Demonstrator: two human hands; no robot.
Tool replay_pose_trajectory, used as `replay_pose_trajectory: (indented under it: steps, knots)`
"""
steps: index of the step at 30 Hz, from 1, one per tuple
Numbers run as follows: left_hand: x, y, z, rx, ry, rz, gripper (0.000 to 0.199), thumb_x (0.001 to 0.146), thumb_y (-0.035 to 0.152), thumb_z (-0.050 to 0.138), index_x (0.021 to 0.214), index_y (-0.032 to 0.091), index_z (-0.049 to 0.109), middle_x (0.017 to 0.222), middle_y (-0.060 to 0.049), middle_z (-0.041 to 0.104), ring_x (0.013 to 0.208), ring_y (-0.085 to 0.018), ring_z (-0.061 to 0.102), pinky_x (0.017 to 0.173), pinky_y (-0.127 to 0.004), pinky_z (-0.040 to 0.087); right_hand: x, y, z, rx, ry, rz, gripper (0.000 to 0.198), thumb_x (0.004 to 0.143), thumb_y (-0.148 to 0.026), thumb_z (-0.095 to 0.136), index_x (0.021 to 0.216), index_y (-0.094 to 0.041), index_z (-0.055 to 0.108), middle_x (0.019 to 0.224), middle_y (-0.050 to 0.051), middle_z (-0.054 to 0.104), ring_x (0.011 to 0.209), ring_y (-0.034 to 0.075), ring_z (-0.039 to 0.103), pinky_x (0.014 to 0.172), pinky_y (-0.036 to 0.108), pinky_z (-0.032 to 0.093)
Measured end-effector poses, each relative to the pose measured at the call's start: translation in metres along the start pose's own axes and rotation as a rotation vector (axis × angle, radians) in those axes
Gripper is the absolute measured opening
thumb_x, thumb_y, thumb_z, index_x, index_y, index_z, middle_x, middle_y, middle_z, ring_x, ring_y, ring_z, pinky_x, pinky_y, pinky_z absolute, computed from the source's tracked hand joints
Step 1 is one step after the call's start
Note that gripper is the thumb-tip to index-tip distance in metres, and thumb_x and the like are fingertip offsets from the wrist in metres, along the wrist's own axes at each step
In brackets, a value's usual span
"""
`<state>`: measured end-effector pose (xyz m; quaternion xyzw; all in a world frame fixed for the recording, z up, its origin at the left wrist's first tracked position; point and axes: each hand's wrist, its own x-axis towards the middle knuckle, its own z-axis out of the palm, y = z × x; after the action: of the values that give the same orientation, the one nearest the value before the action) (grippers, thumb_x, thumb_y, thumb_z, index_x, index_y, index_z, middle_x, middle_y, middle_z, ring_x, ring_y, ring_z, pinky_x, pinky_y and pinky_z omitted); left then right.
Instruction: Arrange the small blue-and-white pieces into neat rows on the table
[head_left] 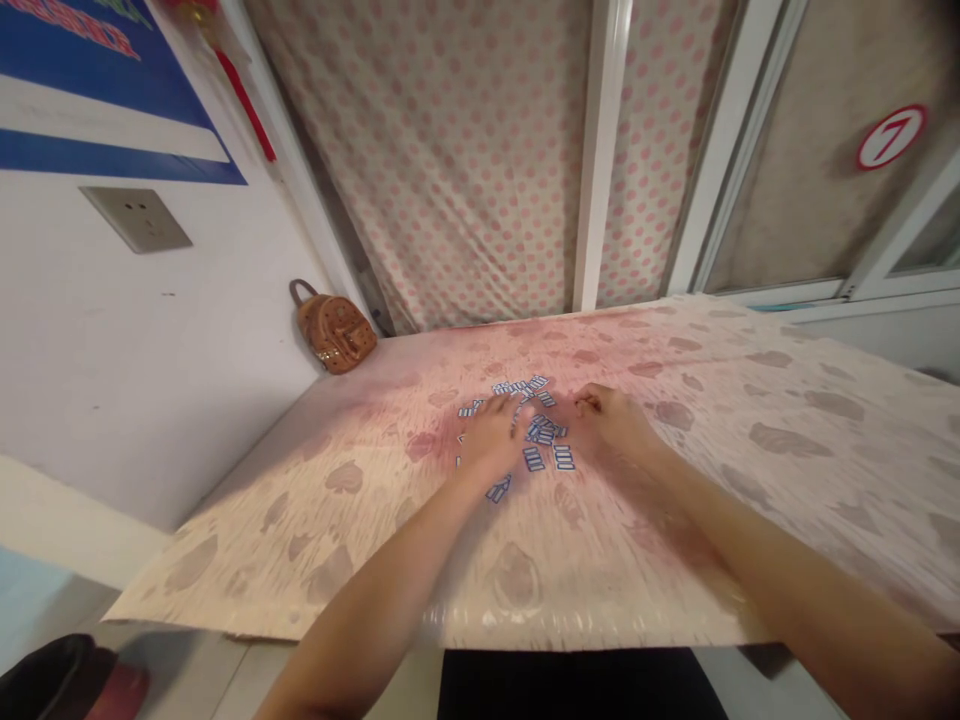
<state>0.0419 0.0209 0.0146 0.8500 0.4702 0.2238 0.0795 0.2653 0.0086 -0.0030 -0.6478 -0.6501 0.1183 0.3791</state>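
Small flat cards [538, 430], white with blue stripes, lie in a loose scattered pile on the patterned tablecloth [517, 575]. My left hand [493, 432] rests over the left part of the pile, palm down with its fingers stretched out, and covers some of the cards. Several stray cards [564, 457] lie at the pile's near side, and one [498, 489] is just below my left wrist. To the right of the pile, apart from it, my right hand [609, 415] is closed with curled fingers; whatever it may hold is hidden.
A small brown backpack-shaped bag [341, 330] stands at the table's far left corner against the white wall [187, 350]. A dotted curtain [465, 180] hangs behind the far edge. A dark object [60, 680] is on the floor at lower left.
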Motion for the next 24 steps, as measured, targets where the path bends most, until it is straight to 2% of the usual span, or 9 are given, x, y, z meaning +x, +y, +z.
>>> replay_pose_trajectory:
  steps: [3,6,8,12,17,24]
  knots:
    - [0.006,-0.019,-0.018,0.004,0.18,-0.118,0.043,0.1,0.037,0.031,0.119,0.021,0.065,0.123,-0.007,0.066,0.117,-0.022,0.056,0.105,-0.034,0.041,0.001,-0.016,0.006,-0.136,-0.076,0.014,0.017,0.086,-0.02,0.048,0.086,-0.019,0.064,0.086,0.005,0.073,0.077,0.016,0.065,0.067,0.024,0.042]
    - [0.009,-0.037,-0.026,0.062,0.248,-0.227,0.031,0.095,0.031,0.043,0.104,0.023,0.071,0.109,-0.007,0.069,0.105,-0.023,0.059,0.095,-0.034,0.045,0.007,-0.034,0.015,-0.352,-0.207,0.009,0.016,0.089,-0.02,0.048,0.088,-0.017,0.063,0.093,0.009,0.072,0.085,0.019,0.066,0.071,0.025,0.043]
    - [0.01,-0.045,-0.026,0.093,0.248,-0.284,0.028,0.093,0.029,0.046,0.098,0.023,0.072,0.103,-0.007,0.069,0.101,-0.023,0.059,0.089,-0.033,0.046,0.012,-0.043,0.022,-0.425,-0.246,0.026,0.014,0.086,-0.023,0.055,0.092,-0.014,0.064,0.1,0.016,0.07,0.091,0.024,0.066,0.074,0.028,0.043]
    - [0.011,-0.047,-0.022,0.091,0.221,-0.315,0.026,0.091,0.03,0.048,0.094,0.023,0.073,0.099,-0.008,0.07,0.097,-0.023,0.061,0.082,-0.031,0.047,0.014,-0.049,0.031,-0.48,-0.27,0.048,0.031,0.081,-0.026,0.062,0.107,-0.007,0.06,0.108,0.026,0.066,0.101,0.032,0.065,0.077,0.033,0.045]
    - [0.012,-0.042,-0.016,0.03,0.169,-0.274,0.024,0.09,0.029,0.051,0.092,0.023,0.074,0.098,-0.007,0.07,0.094,-0.021,0.063,0.081,-0.029,0.048,0.014,-0.043,0.033,-0.458,-0.295,0.06,0.032,0.083,-0.025,0.061,0.111,-0.008,0.058,0.11,0.022,0.068,0.101,0.029,0.066,0.077,0.031,0.045]
    - [0.016,-0.037,-0.004,-0.056,0.1,-0.192,0.02,0.086,0.032,0.059,0.094,0.023,0.075,0.097,-0.006,0.072,0.095,-0.02,0.063,0.083,-0.029,0.05,0.013,-0.039,0.032,-0.354,-0.282,0.084,0.021,0.08,-0.024,0.063,0.098,-0.013,0.063,0.099,0.014,0.072,0.091,0.023,0.067,0.068,0.026,0.041]
